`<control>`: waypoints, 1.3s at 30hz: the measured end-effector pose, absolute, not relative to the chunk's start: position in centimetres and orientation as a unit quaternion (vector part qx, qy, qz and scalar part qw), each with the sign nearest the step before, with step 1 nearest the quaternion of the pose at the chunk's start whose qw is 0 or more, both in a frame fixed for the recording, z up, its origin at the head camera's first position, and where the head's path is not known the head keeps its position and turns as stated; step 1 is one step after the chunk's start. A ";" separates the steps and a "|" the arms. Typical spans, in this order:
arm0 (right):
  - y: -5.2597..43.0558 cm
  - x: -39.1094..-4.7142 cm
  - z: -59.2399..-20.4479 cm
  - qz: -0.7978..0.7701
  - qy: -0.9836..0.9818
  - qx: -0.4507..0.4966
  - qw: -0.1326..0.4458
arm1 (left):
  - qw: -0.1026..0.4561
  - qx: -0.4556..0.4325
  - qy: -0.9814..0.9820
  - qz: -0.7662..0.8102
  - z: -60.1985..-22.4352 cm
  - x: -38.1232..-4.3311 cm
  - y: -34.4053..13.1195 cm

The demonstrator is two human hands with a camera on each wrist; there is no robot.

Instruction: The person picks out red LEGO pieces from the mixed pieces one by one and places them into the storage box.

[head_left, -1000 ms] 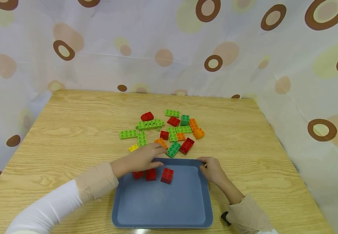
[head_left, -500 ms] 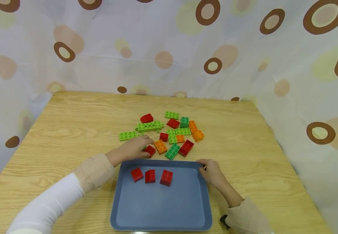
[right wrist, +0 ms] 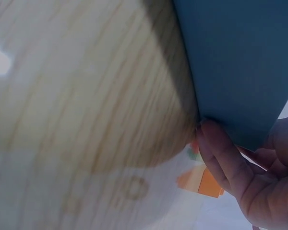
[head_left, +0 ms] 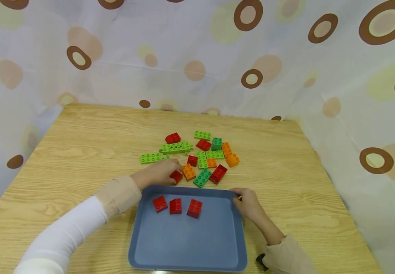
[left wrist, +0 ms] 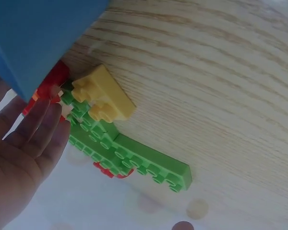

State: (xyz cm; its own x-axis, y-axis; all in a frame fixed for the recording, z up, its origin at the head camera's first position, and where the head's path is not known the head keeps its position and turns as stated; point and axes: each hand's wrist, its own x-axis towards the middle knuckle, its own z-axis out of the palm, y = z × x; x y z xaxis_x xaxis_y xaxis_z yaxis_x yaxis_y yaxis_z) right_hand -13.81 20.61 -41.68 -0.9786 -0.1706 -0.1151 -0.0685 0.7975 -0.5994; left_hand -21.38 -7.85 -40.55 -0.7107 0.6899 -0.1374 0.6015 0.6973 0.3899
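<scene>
Head view, left hand [head_left: 157,172] pinching studded red brick [head_left: 176,176], right hand [head_left: 248,203] gripping smooth blue tray [head_left: 187,243]

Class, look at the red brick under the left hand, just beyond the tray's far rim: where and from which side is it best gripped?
Probably by its two smooth side walls, pinched from above. The red brick lies flat on the table, with an orange brick close on its right and the tray rim just before it, so sideways approaches look crowded. The left hand already covers it from above.
</scene>
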 end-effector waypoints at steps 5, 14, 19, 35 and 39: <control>20.7 -13.9 -41.9 -0.311 0.945 -0.051 0.087 | 0.131 0.367 0.909 0.144 -41.1 -21.6 -7.9; 20.7 -13.8 -42.0 -0.316 0.944 -0.056 0.080 | 0.126 0.366 0.911 0.142 -41.2 -21.5 -7.8; 20.7 -13.8 -41.9 -0.318 0.943 -0.056 0.080 | 0.124 0.363 0.910 0.159 -41.1 -21.5 -7.9; 20.9 -14.0 -42.1 -0.315 0.944 -0.056 0.085 | 0.097 0.349 0.912 0.193 -38.7 -21.3 -8.2; 20.9 -14.0 -42.1 -0.318 0.943 -0.055 0.086 | 0.080 0.359 0.910 0.193 -37.8 -20.6 -8.4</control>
State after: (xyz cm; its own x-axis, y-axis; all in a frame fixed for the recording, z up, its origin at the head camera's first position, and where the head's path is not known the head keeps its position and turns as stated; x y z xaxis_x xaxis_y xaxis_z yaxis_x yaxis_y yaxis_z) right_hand -13.99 20.92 -42.14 -0.9793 -0.1579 -0.1270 -0.0489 0.7922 -0.6083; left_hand -20.57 -8.39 -37.76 -0.7288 0.6847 -0.0073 0.6228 0.6673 0.4084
